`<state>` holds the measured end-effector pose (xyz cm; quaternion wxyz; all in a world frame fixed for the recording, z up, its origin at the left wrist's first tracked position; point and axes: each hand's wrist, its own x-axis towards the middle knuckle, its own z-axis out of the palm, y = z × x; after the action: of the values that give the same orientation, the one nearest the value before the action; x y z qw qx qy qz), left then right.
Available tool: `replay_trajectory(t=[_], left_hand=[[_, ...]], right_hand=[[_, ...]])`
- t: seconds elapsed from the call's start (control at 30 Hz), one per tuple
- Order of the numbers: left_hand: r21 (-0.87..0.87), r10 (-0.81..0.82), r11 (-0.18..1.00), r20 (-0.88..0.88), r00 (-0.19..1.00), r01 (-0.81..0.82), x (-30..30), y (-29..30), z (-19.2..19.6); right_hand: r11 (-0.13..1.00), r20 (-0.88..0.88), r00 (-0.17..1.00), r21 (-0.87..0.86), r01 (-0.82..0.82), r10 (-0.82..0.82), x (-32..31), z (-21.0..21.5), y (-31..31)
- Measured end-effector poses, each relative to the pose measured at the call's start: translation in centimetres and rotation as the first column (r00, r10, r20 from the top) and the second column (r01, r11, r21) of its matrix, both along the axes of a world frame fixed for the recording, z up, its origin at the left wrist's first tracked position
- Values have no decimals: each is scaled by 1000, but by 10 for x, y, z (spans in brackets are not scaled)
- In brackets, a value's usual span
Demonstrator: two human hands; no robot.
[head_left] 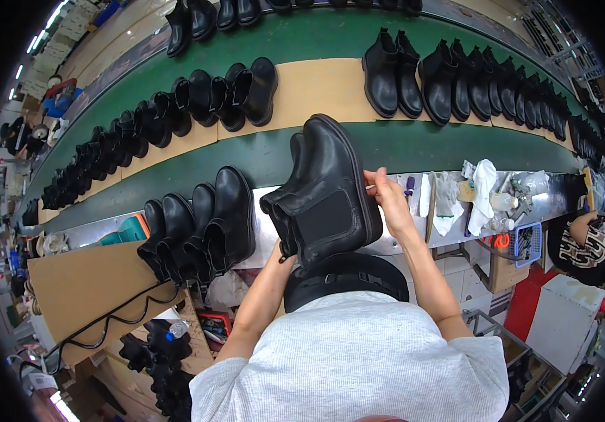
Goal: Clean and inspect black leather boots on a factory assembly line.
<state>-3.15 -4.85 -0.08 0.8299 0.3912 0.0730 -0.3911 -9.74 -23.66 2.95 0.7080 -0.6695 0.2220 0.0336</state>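
Note:
A pair of black Chelsea boots is directly in front of me, toes pointing away. The nearer boot (329, 186) is tilted and turns its elastic side panel toward me. The second boot (297, 148) shows only partly behind it. My left forearm reaches up to the boots' shafts, but the boot hides my left hand and its fingers. Beside the sole edge, my right hand (392, 200) has its thumb and fingers closed on a thin pale stick-like thing (370, 187), whose tip is close to the boot.
More black boots (228, 211) stand on the bench to my left, near a cardboard sheet (91, 295). Rows of boots line a green conveyor (316, 144) ahead. White cloths (483, 193), small bottles and a blue basket (527, 244) lie right. Another person (584, 246) is far right.

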Motion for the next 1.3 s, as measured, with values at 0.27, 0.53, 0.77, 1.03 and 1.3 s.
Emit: replay_trajectory(t=[0.27,0.53,0.77,1.03,1.3], left_hand=[[-42,156,988,371,915,-151,-18,3,-12],[-360,115,909,-270,956,-211,-32,13,-21],[413,-236,909,617,750,-54,-22,27,-30],[332,-50,941,338,940,-69,29,67,1],[275,-325,935,406,854,225,43,64,42]], right_hand=[[880,-33,987,450,152,-154,-2,-16,2],[903,16,987,407,140,-160,-13,-23,0],[919,102,971,356,167,-216,-14,-29,-14],[880,342,930,-473,49,132,11,-20,-48],[923,-24,999,385,-20,31,15,-34,-59]])
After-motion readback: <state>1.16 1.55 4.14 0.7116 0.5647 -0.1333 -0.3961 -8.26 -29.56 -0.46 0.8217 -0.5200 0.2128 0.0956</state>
